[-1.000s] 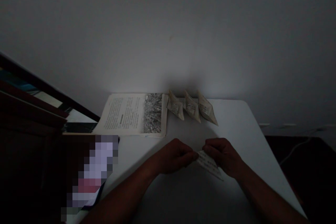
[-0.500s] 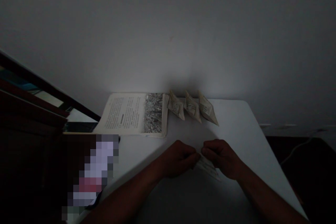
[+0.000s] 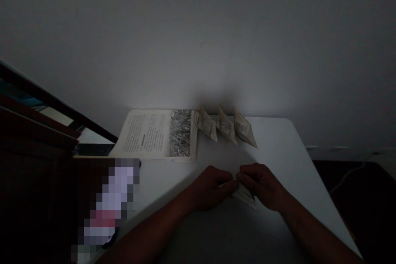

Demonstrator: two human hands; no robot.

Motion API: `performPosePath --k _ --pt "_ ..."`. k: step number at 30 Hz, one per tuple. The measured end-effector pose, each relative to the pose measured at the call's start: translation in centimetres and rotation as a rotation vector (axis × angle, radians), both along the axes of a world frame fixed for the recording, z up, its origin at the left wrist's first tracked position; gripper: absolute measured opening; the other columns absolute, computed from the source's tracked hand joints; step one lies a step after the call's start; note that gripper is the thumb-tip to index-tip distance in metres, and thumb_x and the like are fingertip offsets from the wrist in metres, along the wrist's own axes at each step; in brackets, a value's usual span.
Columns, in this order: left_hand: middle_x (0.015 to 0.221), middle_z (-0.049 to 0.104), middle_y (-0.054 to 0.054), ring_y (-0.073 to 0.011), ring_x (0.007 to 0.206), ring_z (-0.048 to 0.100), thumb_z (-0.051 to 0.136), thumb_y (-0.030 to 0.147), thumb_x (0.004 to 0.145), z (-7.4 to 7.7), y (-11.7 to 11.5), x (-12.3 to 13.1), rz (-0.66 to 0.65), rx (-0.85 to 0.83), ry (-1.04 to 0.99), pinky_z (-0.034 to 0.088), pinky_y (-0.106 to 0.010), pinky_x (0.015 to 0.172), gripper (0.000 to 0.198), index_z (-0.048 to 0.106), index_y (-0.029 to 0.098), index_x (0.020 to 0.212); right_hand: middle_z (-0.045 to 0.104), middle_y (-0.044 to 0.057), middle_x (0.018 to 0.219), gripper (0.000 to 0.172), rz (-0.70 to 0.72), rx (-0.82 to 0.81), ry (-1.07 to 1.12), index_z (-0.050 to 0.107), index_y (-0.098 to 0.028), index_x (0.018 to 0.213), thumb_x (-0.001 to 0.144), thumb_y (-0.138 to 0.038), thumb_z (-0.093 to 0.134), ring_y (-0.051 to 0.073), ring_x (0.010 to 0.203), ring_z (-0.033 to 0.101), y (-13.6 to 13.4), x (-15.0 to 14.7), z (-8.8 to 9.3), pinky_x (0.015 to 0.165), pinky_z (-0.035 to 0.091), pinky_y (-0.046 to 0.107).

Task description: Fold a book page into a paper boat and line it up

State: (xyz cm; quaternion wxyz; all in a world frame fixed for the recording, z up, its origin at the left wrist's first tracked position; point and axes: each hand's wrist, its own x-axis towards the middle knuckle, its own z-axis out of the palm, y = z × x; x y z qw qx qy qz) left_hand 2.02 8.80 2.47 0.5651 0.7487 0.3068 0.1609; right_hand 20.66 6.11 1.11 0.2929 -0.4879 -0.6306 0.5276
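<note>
Between my two hands is a folded piece of printed paper point(image 3: 246, 199), its pointed lower corner sticking out below the fingers. My left hand point(image 3: 213, 187) is closed, thumb and fingers pinching the paper's upper left part. From the other side my right hand point(image 3: 260, 185) pinches the same paper, its fingertips almost touching the left ones. Most of the paper's upper part is hidden by the fingers. Beyond the hands, three folded paper boats point(image 3: 208, 125) made of printed pages stand in a row by the wall.
A thick book point(image 3: 145, 134) lies left of the boats on the white table point(image 3: 278, 132). A phone with a blurred-out screen point(image 3: 116, 194) rests at the table's left edge. Dark wooden slats point(image 3: 34, 119) stand at left, and a cable point(image 3: 348, 178) hangs at right.
Both hands keep their hold on the folded paper. Their fingertips have come slightly closer together, and the paper's lower corner has shifted a little up and left.
</note>
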Motion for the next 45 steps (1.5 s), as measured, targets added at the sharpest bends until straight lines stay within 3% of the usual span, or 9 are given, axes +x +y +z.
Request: performPosePath --k 4,9,15,20,22,25,29,35,45 --pt "0.052 0.044 0.005 -0.0067 0.048 0.040 0.043 0.041 0.088 0.1 0.1 0.0 0.000 -0.144 -0.049 0.031 -0.018 0.048 0.037 0.050 0.014 0.065 0.041 -0.007 0.041 0.040 -0.003 -0.002 0.018 0.046 -0.018 0.054 0.086 -0.042 0.048 0.007 0.039 0.039 0.1 -0.1 -0.1 0.040 0.028 0.020" --pt "0.049 0.041 0.006 -0.0061 0.046 0.038 0.044 0.041 0.088 0.2 0.2 -0.2 0.133 -0.065 -0.068 0.030 -0.017 0.048 0.038 0.049 0.014 0.061 0.047 -0.005 0.052 0.034 -0.059 0.028 0.080 0.051 -0.018 0.064 0.086 -0.043 0.049 0.009 0.048 0.046 0.1 -0.4 0.4 0.046 0.036 0.021" --pt "0.053 0.046 0.004 -0.0076 0.050 0.044 0.040 0.035 0.091 0.0 0.2 -0.2 0.282 0.264 -0.002 0.033 -0.018 0.051 0.036 0.054 0.014 0.065 0.059 -0.002 0.054 0.021 -0.107 -0.058 0.152 0.055 -0.018 0.076 0.082 -0.038 0.058 0.011 0.049 0.054 -0.3 -1.0 1.0 0.050 0.043 0.023" --pt "0.055 0.050 0.000 -0.0096 0.049 0.044 0.038 0.027 0.090 -0.7 -0.1 0.2 0.259 0.730 0.082 0.030 -0.022 0.050 0.034 0.055 0.013 0.065 0.058 -0.003 0.051 0.017 -0.183 -0.059 0.168 0.060 -0.017 0.078 0.080 -0.034 0.061 0.010 0.045 0.052 -0.3 -1.3 0.9 0.047 0.042 0.022" --pt "0.056 0.050 0.000 -0.0098 0.049 0.044 0.038 0.025 0.089 -0.9 -0.1 0.2 0.259 0.804 0.085 0.029 -0.022 0.050 0.033 0.055 0.013 0.065 0.057 -0.003 0.051 0.017 -0.205 -0.058 0.163 0.061 -0.017 0.079 0.080 -0.034 0.061 0.010 0.046 0.052 -0.3 -1.4 1.0 0.046 0.042 0.022" --pt "0.054 0.048 0.001 -0.0088 0.049 0.044 0.039 0.026 0.090 -0.6 0.2 0.0 0.315 0.663 0.055 0.030 -0.021 0.050 0.033 0.055 0.013 0.064 0.058 -0.003 0.055 0.016 -0.196 -0.074 0.188 0.062 -0.017 0.083 0.079 -0.033 0.062 0.010 0.049 0.054 -0.4 -1.4 1.0 0.049 0.044 0.023" --pt "0.052 0.046 0.003 -0.0078 0.048 0.043 0.043 0.036 0.089 -0.1 0.6 -0.3 0.430 0.276 -0.019 0.032 -0.019 0.048 0.036 0.055 0.014 0.063 0.060 -0.002 0.055 0.017 -0.180 -0.071 0.237 0.062 -0.017 0.081 0.082 -0.034 0.059 0.011 0.050 0.057 -0.4 -1.3 1.2 0.051 0.045 0.024" --pt "0.044 0.039 0.007 -0.0056 0.037 0.033 0.050 0.049 0.083 -0.7 0.6 0.0 0.461 -0.218 -0.232 0.026 -0.018 0.039 0.039 0.051 0.015 0.063 0.061 -0.002 0.051 0.017 -0.201 -0.048 0.322 0.062 -0.016 0.078 0.081 -0.033 0.061 0.010 0.046 0.055 -0.3 -1.4 1.1 0.048 0.044 0.024" --pt "0.048 0.044 0.006 -0.0057 0.040 0.037 0.050 0.047 0.084 -0.8 0.7 0.0 0.415 -0.225 -0.256 0.029 -0.017 0.039 0.035 0.054 0.015 0.070 0.059 -0.002 0.050 0.019 -0.182 -0.099 0.331 0.061 -0.015 0.074 0.079 -0.034 0.063 0.010 0.044 0.053 -0.1 -1.0 1.1 0.047 0.043 0.024"
